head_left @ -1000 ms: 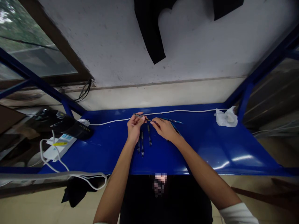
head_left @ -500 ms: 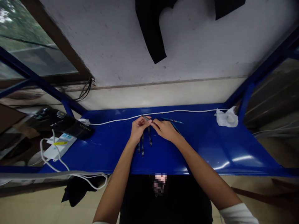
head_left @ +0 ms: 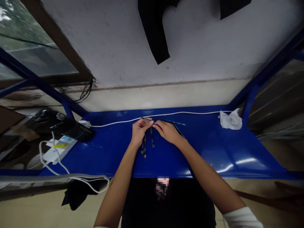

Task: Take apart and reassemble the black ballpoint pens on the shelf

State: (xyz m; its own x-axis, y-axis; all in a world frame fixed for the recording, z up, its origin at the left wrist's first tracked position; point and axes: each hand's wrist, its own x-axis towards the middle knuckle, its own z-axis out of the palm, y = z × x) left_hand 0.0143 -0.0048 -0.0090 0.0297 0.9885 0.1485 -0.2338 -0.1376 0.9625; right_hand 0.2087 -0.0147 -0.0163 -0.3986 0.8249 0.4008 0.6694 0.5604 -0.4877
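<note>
Dark metal tool (head_left: 146,119) pinched in the closed left grip (head_left: 140,130).
The right grip (head_left: 168,131) is curled against its end, whether closed on it cannot be told; further dark tools (head_left: 143,150) lie nearby on the blue surface (head_left: 213,148), a blue-handled tool (head_left: 175,122) just beyond.

The surface (head_left: 213,152) is glossy deep blue with pale glare patches. A white cable (head_left: 180,113) runs along its far edge to a crumpled white bag (head_left: 231,120). At its middle, a slim tool (head_left: 146,119) is grey and black. At its left end, a white power strip (head_left: 59,150) shows a yellow label and pale blue switches.
</note>
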